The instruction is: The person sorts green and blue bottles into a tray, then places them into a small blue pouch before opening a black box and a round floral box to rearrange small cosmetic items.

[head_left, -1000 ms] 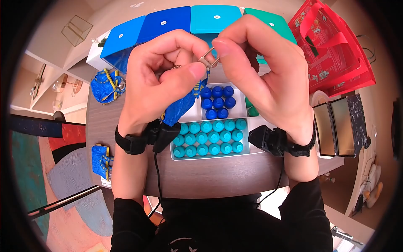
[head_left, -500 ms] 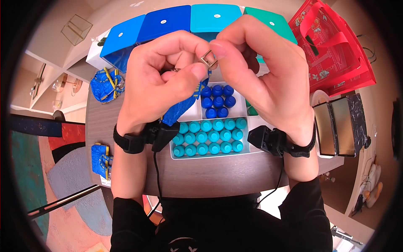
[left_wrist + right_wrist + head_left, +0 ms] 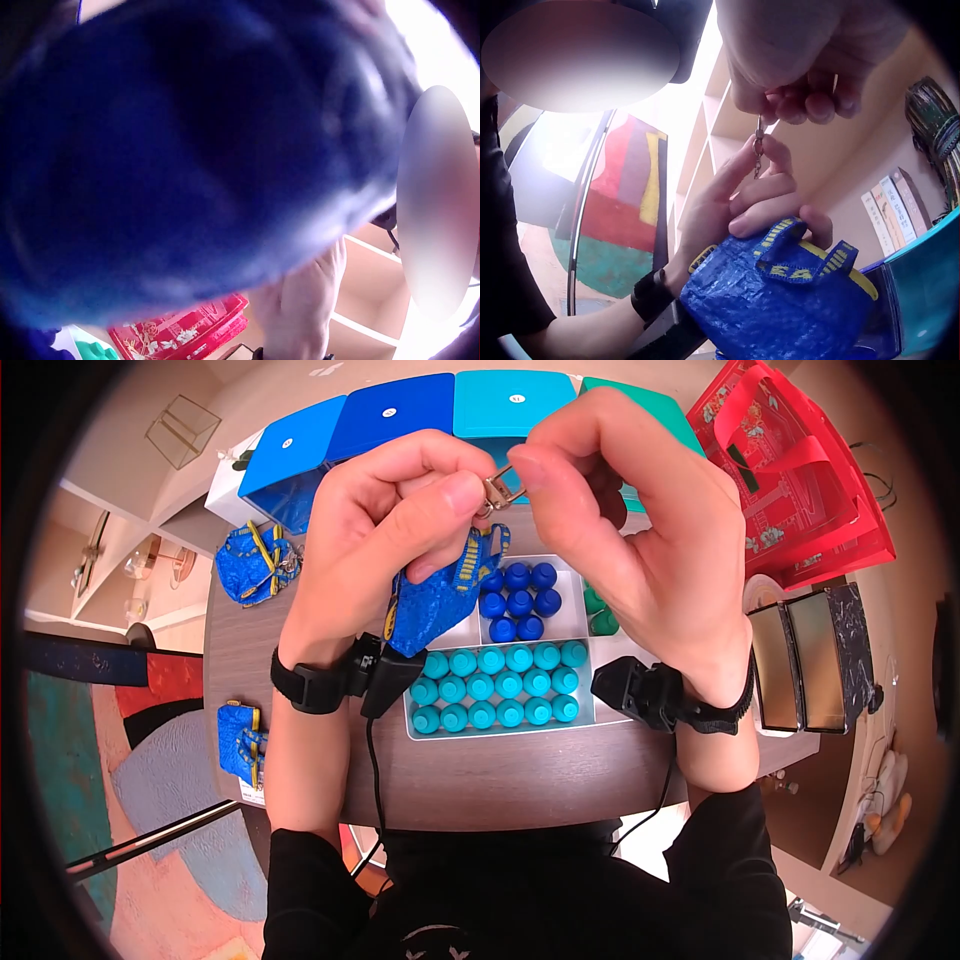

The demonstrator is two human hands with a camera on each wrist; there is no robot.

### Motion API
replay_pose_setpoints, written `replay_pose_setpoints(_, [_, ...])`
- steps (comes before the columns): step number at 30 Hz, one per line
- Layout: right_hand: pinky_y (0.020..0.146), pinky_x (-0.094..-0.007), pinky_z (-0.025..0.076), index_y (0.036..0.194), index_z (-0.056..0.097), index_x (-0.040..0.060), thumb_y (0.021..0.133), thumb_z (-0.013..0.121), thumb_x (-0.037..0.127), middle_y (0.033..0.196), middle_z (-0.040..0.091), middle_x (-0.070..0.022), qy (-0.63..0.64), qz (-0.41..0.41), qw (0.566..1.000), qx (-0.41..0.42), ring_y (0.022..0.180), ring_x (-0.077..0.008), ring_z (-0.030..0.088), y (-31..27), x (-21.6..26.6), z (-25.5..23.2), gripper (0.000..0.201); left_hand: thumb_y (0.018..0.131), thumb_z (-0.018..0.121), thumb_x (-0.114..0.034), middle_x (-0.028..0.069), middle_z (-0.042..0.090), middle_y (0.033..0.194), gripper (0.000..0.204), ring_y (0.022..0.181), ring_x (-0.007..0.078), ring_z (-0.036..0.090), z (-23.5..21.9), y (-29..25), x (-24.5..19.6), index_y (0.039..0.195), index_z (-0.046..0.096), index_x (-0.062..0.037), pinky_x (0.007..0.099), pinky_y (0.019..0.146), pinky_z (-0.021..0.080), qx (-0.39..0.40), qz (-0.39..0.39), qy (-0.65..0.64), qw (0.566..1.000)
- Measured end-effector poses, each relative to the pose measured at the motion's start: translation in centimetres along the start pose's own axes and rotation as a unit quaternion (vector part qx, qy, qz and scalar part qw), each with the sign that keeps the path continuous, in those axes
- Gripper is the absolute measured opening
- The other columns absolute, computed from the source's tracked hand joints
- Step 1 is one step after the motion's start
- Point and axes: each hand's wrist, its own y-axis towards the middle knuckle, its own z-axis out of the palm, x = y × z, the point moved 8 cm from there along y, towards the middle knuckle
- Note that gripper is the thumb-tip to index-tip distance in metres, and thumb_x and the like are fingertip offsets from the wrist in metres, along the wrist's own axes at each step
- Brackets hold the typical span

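A small blue bag (image 3: 435,615) with yellow-patterned straps hangs beneath my left hand (image 3: 370,545), a metal clasp and short chain joined to it. Between the two hands shows the silver clasp (image 3: 498,492). My left thumb and index finger pinch its lower end, while my right hand (image 3: 650,530) pinches the upper end with thumb and forefinger. The right wrist view shows the clasp (image 3: 760,135) upright between the hands, its chain dangling over the left fingers, the bag (image 3: 772,307) below. In the left wrist view the dark blue bag (image 3: 195,165) covers most of the picture.
Below the hands, a white tray (image 3: 500,731) holds turquoise bottles (image 3: 510,685), blue bottles (image 3: 518,604) and green ones. Two more blue bags (image 3: 250,565) lie at the table's left. Lidded bins (image 3: 390,415) line the back, beside a red gift bag (image 3: 800,500).
The left fingers have shifted down the clasp towards its ring end, and the left thumb has straightened somewhat. More of the hanging blue bag shows now. The right hand keeps its pinch.
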Motion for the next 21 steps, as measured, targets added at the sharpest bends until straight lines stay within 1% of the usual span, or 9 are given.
replay_pose_setpoints(2, [0.056, -0.0194, 0.039, 0.092, 0.065, 0.0009, 0.091, 0.067, 0.004, 0.074, 0.059, 0.0014, -0.001, -0.008, 1.000, -0.003, 0.063, -0.0044, 0.049, 0.1, 0.1, -0.1, 0.004, 0.098, 0.061, -0.016, 0.0001, 0.060, 0.076, 0.022, 0.053, 0.0024, 0.040, -0.1, 0.0, 0.0, 0.108, 0.065, 0.0028, 0.0197, 0.048, 0.028, -0.003, 0.003, 0.008, 1.000])
replay_pose_setpoints(4, [0.056, -0.0199, 0.039, 0.091, 0.065, 0.0008, 0.091, 0.068, 0.005, 0.074, 0.060, 0.0007, -0.002, -0.048, 0.999, 0.001, 0.062, -0.0052, 0.050, 0.1, 0.6, -0.2, 0.005, 0.099, 0.061, -0.016, 0.0002, 0.060, 0.077, 0.021, 0.053, 0.0023, 0.040, -0.2, -0.1, -0.1, 0.108, 0.065, 0.0029, 0.0197, 0.048, 0.028, -0.005, 0.006, 0.017, 1.000])
replay_pose_setpoints(6, [0.056, -0.0204, 0.040, 0.091, 0.066, 0.0007, 0.091, 0.068, 0.006, 0.074, 0.060, 0.0004, 0.006, -0.039, 0.999, 0.009, 0.062, -0.0058, 0.050, 0.1, 0.5, -0.2, 0.005, 0.099, 0.061, -0.016, -0.0003, 0.059, 0.075, 0.021, 0.053, 0.0022, 0.040, -0.1, 0.0, -0.2, 0.106, 0.064, 0.0028, 0.0197, 0.048, 0.027, 0.017, 0.011, 0.010, 1.000])
replay_pose_setpoints(10, [0.056, -0.0215, 0.040, 0.091, 0.066, 0.0008, 0.091, 0.068, 0.008, 0.075, 0.061, -0.0004, 0.017, -0.023, 0.999, 0.026, 0.062, -0.0070, 0.050, 0.1, 0.3, -0.1, 0.007, 0.099, 0.060, -0.016, -0.0020, 0.056, 0.072, 0.020, 0.052, 0.0021, 0.038, 0.1, 0.0, -0.3, 0.106, 0.063, 0.0023, 0.0194, 0.048, 0.027, 0.015, 0.010, 0.011, 1.000])
replay_pose_setpoints(12, [0.056, -0.0217, 0.040, 0.091, 0.065, 0.0008, 0.091, 0.067, 0.008, 0.076, 0.061, -0.0010, 0.020, -0.024, 0.999, 0.027, 0.062, -0.0076, 0.050, 0.1, 0.2, 0.0, 0.007, 0.100, 0.058, -0.018, -0.0035, 0.051, 0.068, 0.021, 0.052, 0.0024, 0.037, 0.2, 0.0, 0.2, 0.109, 0.061, 0.0017, 0.0193, 0.049, 0.028, 0.029, -0.018, 0.013, 0.999])
replay_pose_setpoints(13, [0.057, -0.0218, 0.040, 0.091, 0.065, 0.0008, 0.091, 0.067, 0.008, 0.077, 0.061, -0.0016, 0.023, -0.024, 0.999, 0.028, 0.062, -0.0081, 0.050, 0.1, 0.2, 0.0, 0.007, 0.100, 0.058, -0.018, -0.0035, 0.051, 0.068, 0.021, 0.052, 0.0024, 0.037, 0.3, 0.0, 0.2, 0.109, 0.061, 0.0017, 0.0193, 0.049, 0.028, 0.029, -0.018, 0.013, 0.999])
replay_pose_setpoints(15, [0.057, -0.0219, 0.041, 0.091, 0.065, 0.0008, 0.092, 0.066, 0.007, 0.077, 0.061, -0.0022, 0.016, -0.037, 0.999, 0.030, 0.062, -0.0087, 0.051, 0.1, 0.3, 0.0, 0.006, 0.102, 0.054, -0.021, -0.0051, 0.045, 0.064, 0.025, 0.051, 0.0029, 0.036, 0.8, 0.0, 0.3, 0.110, 0.060, 0.0012, 0.0196, 0.051, 0.029, 0.044, -0.030, -0.007, 0.999])
replay_pose_setpoints(19, [0.056, -0.0230, 0.041, 0.093, 0.063, 0.0005, 0.092, 0.064, 0.004, 0.078, 0.060, -0.0034, -0.003, -0.060, 0.998, 0.021, 0.061, -0.0104, 0.050, 0.0, 0.3, 0.2, 0.004, 0.103, 0.050, -0.026, -0.0057, 0.040, 0.060, 0.029, 0.051, 0.0036, 0.033, 1.8, -0.2, 0.5, 0.108, 0.059, 0.0014, 0.0211, 0.052, 0.028, 0.037, -0.053, -0.029, 0.997])
replay_pose_setpoints(21, [0.056, -0.0231, 0.041, 0.093, 0.063, 0.0005, 0.092, 0.064, 0.004, 0.078, 0.060, -0.0032, 0.002, -0.051, 0.998, 0.025, 0.061, -0.0104, 0.051, 0.0, 0.2, 0.3, 0.004, 0.105, 0.047, -0.029, -0.0066, 0.035, 0.058, 0.033, 0.050, 0.0036, 0.030, 2.0, -0.3, 0.7, 0.103, 0.059, 0.0015, 0.0223, 0.050, 0.025, 0.018, -0.065, 0.009, 0.998])
